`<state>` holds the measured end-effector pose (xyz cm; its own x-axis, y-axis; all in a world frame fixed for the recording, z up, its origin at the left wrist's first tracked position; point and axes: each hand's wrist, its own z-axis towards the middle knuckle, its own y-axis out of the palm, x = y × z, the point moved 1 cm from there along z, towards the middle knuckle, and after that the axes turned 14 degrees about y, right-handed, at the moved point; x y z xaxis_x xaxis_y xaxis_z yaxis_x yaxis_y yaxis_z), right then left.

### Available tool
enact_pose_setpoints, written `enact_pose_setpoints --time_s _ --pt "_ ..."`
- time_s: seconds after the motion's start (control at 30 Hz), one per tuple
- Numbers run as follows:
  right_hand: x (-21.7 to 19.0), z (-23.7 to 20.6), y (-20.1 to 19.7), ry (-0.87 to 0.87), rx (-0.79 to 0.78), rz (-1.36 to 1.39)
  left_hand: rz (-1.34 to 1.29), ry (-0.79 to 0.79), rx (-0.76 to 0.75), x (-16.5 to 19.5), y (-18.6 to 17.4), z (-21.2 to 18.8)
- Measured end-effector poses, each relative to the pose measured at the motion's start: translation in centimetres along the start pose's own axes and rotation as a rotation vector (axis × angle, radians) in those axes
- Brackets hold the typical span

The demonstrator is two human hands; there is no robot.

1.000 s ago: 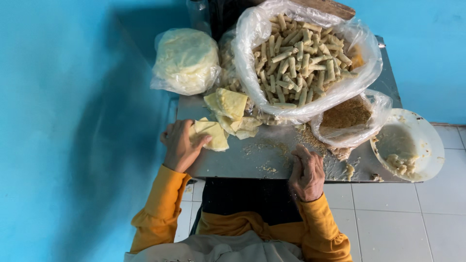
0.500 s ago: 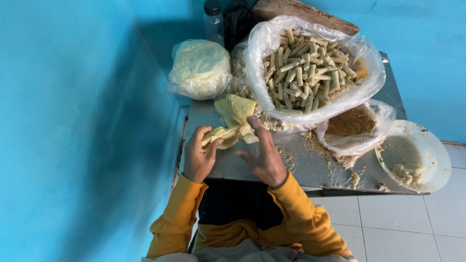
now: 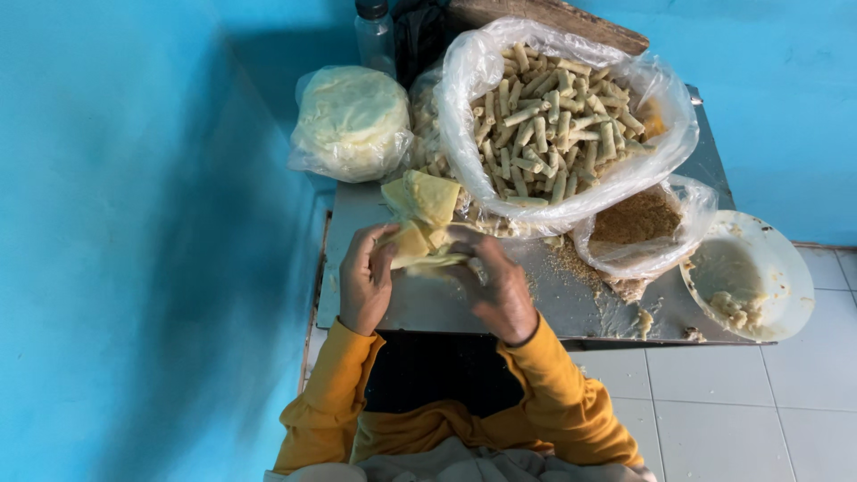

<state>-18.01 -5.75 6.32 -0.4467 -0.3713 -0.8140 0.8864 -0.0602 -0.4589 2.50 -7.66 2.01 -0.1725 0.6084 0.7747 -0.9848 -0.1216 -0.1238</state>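
My left hand and my right hand meet over the near part of a metal table. Both hold a pale yellow wrapper sheet that is folded between the fingers. Just beyond it lies a small pile of loose yellow wrapper sheets. My sleeves are orange-yellow.
A big clear bag of rolled sticks fills the far right of the table. A bagged stack of round wrappers stands far left, a bag of brown crumbs right, a white bowl with filling at the right edge. A plastic bottle stands behind.
My right hand left the table's near right part and came up to the wrapper. Both hands now fold it together, closer to the table's near edge.
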Motion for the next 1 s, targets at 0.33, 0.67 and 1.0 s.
enact_pose_setpoints --time_s 0.33,0.67,1.0 --pt "-3.4 0.2 2.4 0.096 -0.048 0.079 -0.040 0.064 -0.118 0.1 -0.4 -0.4" --pt "3.3 -4.8 -7.4 -0.135 0.145 -0.614 0.512 0.257 -0.209 0.1 0.7 1.2" --pt "1.9 -2.7 -8.0 0.040 0.019 -0.181 0.687 0.313 -0.245 0.4 1.5 0.9"
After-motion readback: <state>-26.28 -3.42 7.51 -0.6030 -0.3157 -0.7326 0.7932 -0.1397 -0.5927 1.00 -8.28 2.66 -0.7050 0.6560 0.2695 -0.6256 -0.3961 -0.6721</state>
